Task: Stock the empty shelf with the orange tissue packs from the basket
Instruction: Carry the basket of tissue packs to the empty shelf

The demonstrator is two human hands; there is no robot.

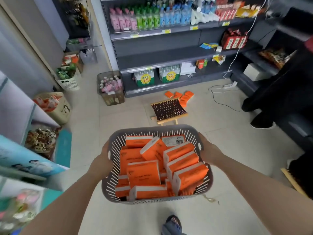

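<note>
I carry a grey slotted plastic basket in front of me, above the floor. It is full of several orange tissue packs with white edges, piled loosely. My left hand grips the basket's left rim and my right hand grips its right rim. Ahead stands a dark shelving unit whose middle shelf is mostly bare. A few more orange packs lie on the floor in front of that unit.
A small wooden folding stool lies on the tiles ahead. A mesh bin of bottles stands left of the shelves. Baskets of goods line the left wall. A person in dark clothes stands at the right. A white cable trails across the floor.
</note>
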